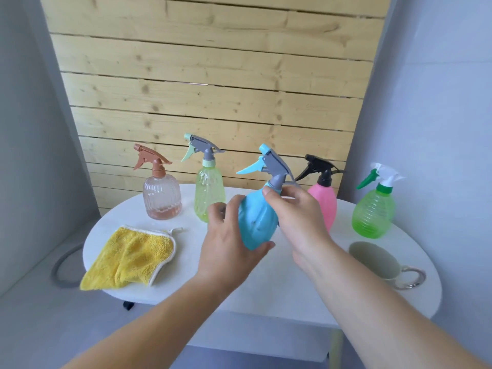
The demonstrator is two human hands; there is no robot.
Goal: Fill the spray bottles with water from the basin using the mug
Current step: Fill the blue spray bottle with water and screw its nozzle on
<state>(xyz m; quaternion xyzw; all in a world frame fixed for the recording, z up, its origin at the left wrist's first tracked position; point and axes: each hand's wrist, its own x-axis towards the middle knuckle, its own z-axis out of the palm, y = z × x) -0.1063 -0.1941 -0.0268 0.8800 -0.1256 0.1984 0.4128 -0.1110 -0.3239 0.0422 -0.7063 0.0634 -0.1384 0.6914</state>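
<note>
A blue spray bottle (255,222) with a grey and turquoise trigger head is tilted above the white round table (266,288). My left hand (229,243) grips its body from the left and below. My right hand (295,214) pinches the collar under the trigger head. Behind stand a clear pink bottle (162,198) with a brown head, a yellow-green bottle (209,194), an opaque pink bottle (323,203) with a black head, and a green bottle (372,213). A pale mug (380,262) sits at the right of the table. No basin is in view.
A yellow cloth (130,258) lies at the table's left front edge. A wooden plank wall (213,89) rises behind the table. A grey ring (61,270) lies on the floor at the left.
</note>
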